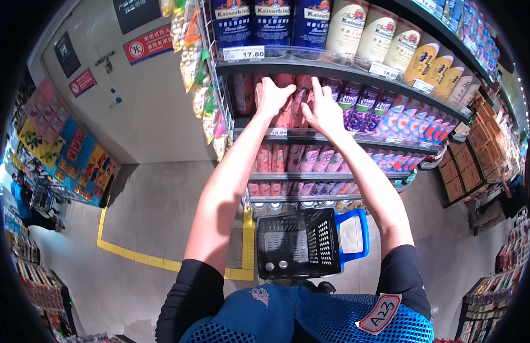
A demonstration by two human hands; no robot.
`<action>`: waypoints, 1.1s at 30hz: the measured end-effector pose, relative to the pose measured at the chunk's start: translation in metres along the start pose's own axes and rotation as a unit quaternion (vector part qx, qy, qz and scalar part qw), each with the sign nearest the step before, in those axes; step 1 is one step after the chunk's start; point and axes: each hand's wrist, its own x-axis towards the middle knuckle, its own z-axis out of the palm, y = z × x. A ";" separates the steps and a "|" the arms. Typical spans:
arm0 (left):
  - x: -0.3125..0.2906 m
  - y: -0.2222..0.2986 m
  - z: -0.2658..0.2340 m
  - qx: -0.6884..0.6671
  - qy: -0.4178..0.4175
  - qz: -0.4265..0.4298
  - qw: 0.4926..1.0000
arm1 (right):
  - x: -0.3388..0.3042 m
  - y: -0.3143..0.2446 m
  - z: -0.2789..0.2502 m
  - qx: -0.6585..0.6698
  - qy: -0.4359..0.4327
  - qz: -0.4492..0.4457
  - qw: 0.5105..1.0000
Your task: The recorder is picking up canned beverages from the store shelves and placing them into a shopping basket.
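My left hand (270, 96) reaches into the second shelf from the top, against a row of pink-red cans (284, 116). Its thumb stretches to the right, apart from the other fingers, whose tips are partly hidden. Close to its right is my right hand (326, 110), with the index finger pointing into the shelf and the thumb out to the left. Both hands are at the front of the pink-red cans, and neither is clearly closed round one. Purple cans (365, 104) stand just right of my right hand.
Above the hands runs a shelf edge (310, 66) carrying large blue cans (273, 26) and cream cans (379, 34). Snack bags (196, 74) hang at the left. A black basket (299, 271) with a blue handle (365, 234) stands below, holding two can-like round things. Stacked cartons (459, 163) are at right.
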 end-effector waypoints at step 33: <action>-0.193 -0.073 -0.123 -0.444 0.170 -0.065 0.878 | -0.001 0.009 0.016 0.098 0.108 0.047 0.988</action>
